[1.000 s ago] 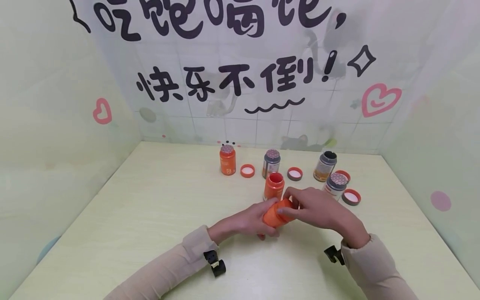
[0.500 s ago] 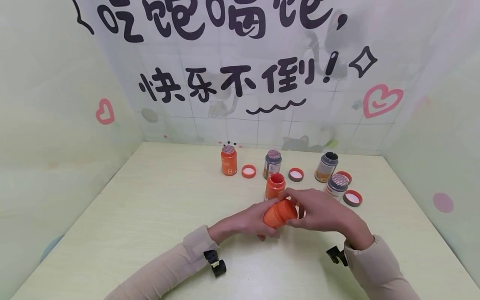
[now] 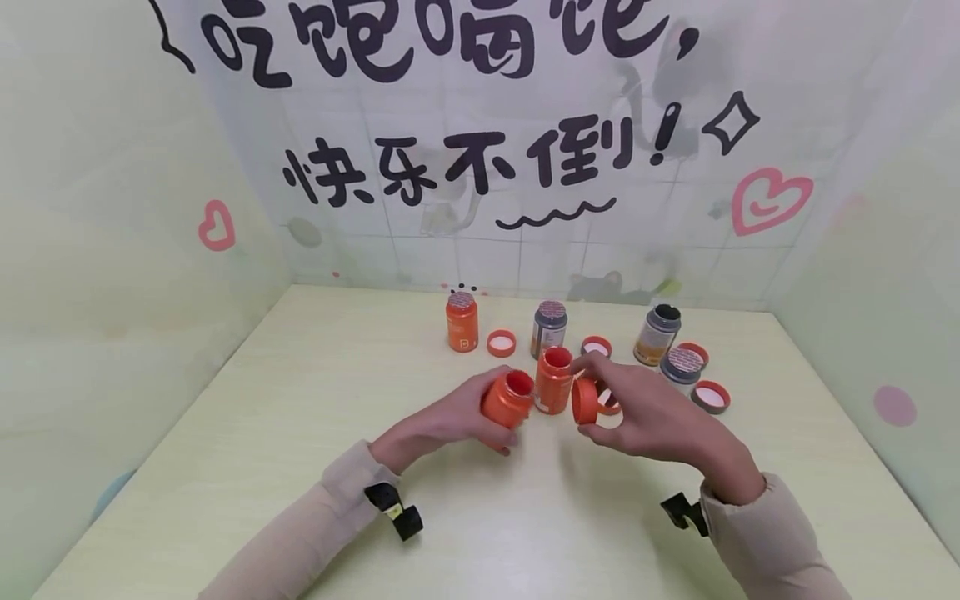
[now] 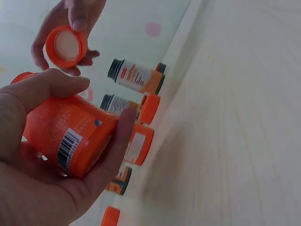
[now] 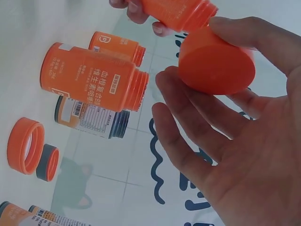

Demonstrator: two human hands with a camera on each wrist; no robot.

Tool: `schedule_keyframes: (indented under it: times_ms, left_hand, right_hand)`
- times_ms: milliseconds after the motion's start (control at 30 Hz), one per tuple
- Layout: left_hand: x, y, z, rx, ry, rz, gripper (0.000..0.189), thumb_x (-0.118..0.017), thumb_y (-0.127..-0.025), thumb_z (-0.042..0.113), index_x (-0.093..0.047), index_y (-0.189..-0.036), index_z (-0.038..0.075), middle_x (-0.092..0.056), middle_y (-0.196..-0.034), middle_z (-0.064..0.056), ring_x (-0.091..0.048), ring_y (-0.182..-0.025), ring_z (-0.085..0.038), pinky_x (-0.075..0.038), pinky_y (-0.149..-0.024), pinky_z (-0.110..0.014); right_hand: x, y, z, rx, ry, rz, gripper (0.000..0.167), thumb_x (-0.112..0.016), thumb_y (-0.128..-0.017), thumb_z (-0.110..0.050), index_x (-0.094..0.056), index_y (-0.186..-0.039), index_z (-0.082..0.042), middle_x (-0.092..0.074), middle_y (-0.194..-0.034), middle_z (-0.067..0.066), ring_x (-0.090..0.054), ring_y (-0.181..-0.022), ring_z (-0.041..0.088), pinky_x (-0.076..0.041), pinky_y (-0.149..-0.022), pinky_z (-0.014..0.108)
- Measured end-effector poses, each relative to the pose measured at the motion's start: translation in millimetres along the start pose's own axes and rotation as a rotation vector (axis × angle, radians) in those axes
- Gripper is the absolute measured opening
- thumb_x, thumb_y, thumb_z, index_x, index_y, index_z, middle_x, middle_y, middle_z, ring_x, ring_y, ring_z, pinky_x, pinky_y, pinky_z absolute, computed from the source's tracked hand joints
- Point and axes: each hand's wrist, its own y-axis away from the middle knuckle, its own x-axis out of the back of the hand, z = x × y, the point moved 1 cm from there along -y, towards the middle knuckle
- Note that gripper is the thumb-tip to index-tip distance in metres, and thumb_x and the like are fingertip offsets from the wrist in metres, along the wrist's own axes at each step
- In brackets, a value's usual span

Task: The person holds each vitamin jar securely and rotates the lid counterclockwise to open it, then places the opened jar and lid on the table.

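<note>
My left hand [image 3: 456, 410] grips an orange bottle [image 3: 501, 407], its uncapped mouth tilted toward the right; a barcode label shows on the bottle [image 4: 66, 136] in the left wrist view. To the right, my right hand [image 3: 651, 407] pinches an orange screw cap [image 3: 585, 402] between thumb and fingers, apart from the bottle. The cap [image 4: 66, 47] turns its pale inner liner toward the left wrist camera. A second orange bottle [image 3: 552, 389], uncapped with a red inside, stands upright on the table between and just behind the hands. Another orange cap [image 3: 611, 407] lies partly hidden behind my right fingers.
Along the back stand a sealed orange bottle [image 3: 462, 323], a sealed grey bottle [image 3: 550, 327] and an open grey bottle [image 3: 657, 336]. Another sealed grey bottle [image 3: 680, 371] is behind my right hand. Loose caps lie beside them, such as an orange cap [image 3: 501, 342] and a grey-sided cap [image 3: 711, 397].
The cap has come off the bottle in my left hand. That hand has moved left with the bottle and turned its mouth up; my right hand keeps the cap, leaving a gap between them.
</note>
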Motion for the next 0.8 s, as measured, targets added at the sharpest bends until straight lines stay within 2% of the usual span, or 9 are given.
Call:
schedule_keyframes:
  times_ms: [167,267,367,567,700,800]
  left_hand:
    - [34.1,10.0,-12.8,0.021,0.059,0.16,0.062,-0.073,-0.088,0.007,-0.047,-0.143,0.017,-0.063,-0.129,-0.009,-0.056,-0.122,-0.027,-0.053,-0.103,-0.042]
    - [50.8,9.8,-18.0,0.026,0.062,0.253,0.061,-0.074,-0.09,0.008,-0.046,-0.144,0.015,-0.065,-0.131,-0.009,-0.058,-0.123,-0.027,-0.053,-0.104,-0.043]
    - [62.5,8.9,-22.0,0.031,0.024,0.356,0.063,-0.076,-0.09,0.008,-0.046,-0.144,0.015,-0.064,-0.136,-0.008,-0.056,-0.128,-0.029,-0.051,-0.108,-0.047]
    - [71.6,6.4,-30.3,0.107,-0.017,0.511,0.069,-0.081,-0.086,0.009,-0.047,-0.145,0.016,-0.056,-0.144,-0.008,-0.051,-0.135,-0.031,-0.046,-0.114,-0.053]
    - [74.3,5.9,-35.6,0.149,-0.008,0.562,0.073,-0.083,-0.085,0.008,-0.046,-0.147,0.014,-0.055,-0.147,-0.008,-0.049,-0.137,-0.031,-0.044,-0.117,-0.054]
    - [76.1,6.1,-37.7,0.145,-0.008,0.574,0.074,-0.083,-0.083,0.006,-0.046,-0.146,0.013,-0.056,-0.146,-0.008,-0.05,-0.137,-0.031,-0.042,-0.118,-0.054]
  right_hand:
    - [-1.1,-1.3,-3.9,0.018,-0.016,0.011,0.051,-0.082,-0.087,-0.024,-0.058,-0.131,-0.015,-0.066,-0.1,-0.012,-0.063,-0.09,0.006,-0.057,-0.075,0.023]
    - [-2.2,-5.6,-8.8,0.028,-0.016,0.04,0.051,-0.084,-0.085,-0.025,-0.059,-0.129,-0.015,-0.066,-0.106,-0.01,-0.063,-0.093,0.007,-0.057,-0.076,0.024]
    - [-4.0,-14.4,-16.3,0.035,-0.017,0.076,0.051,-0.085,-0.083,-0.025,-0.062,-0.127,-0.015,-0.064,-0.113,-0.006,-0.061,-0.097,0.009,-0.058,-0.078,0.026]
    - [-10.7,-44.6,-38.0,-0.003,-0.019,0.116,0.052,-0.084,-0.083,-0.025,-0.064,-0.13,-0.017,-0.061,-0.12,-0.001,-0.061,-0.103,0.017,-0.059,-0.081,0.031]
    - [-20.3,-70.3,-51.0,-0.046,0.034,0.163,0.054,-0.087,-0.08,-0.024,-0.065,-0.128,-0.013,-0.065,-0.123,0.003,-0.059,-0.11,0.021,-0.061,-0.085,0.036]
    - [-29.4,-88.7,-57.2,-0.093,0.069,0.171,0.053,-0.086,-0.08,-0.022,-0.065,-0.127,-0.009,-0.068,-0.123,0.006,-0.057,-0.113,0.024,-0.059,-0.088,0.038]
